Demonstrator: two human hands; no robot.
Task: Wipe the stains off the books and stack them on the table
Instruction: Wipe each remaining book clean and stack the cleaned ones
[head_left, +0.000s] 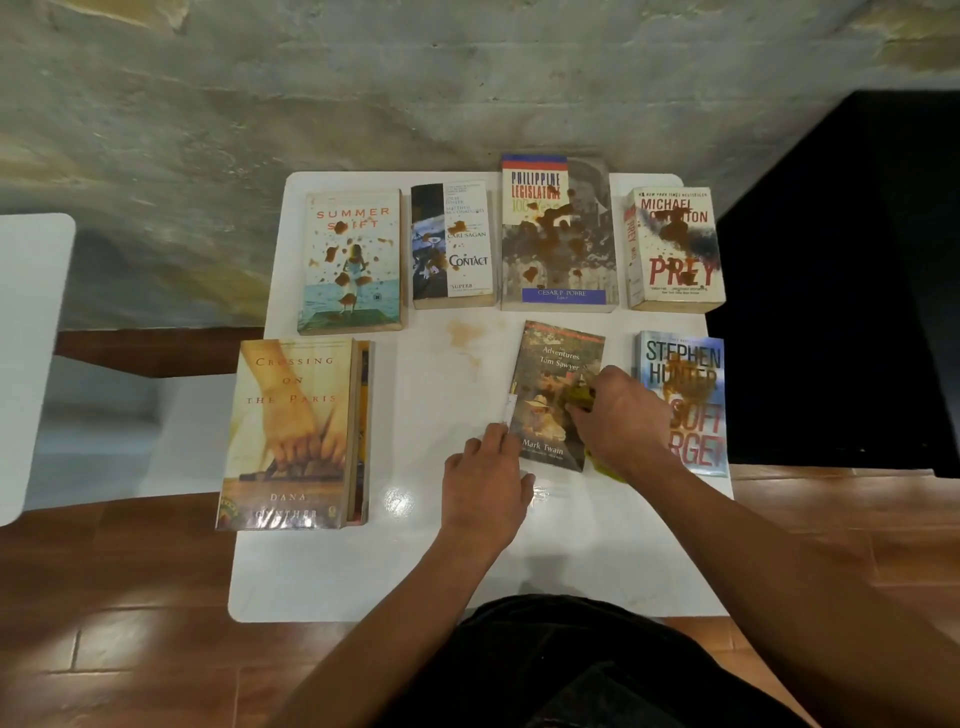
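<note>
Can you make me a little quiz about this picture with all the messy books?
1. True or false: the right hand wipes the Tom Sawyer book with a yellow-green cloth.
2. Which book lies on top of the stack at the left? A) Prey B) Crossing on the Paris C) Contact
3. Fill in: the left hand rests at the book's ____ edge.

Key:
1. True.
2. B, Crossing on the Paris; Prey and Contact lie in the back row, both stained.
3. Left.
</note>
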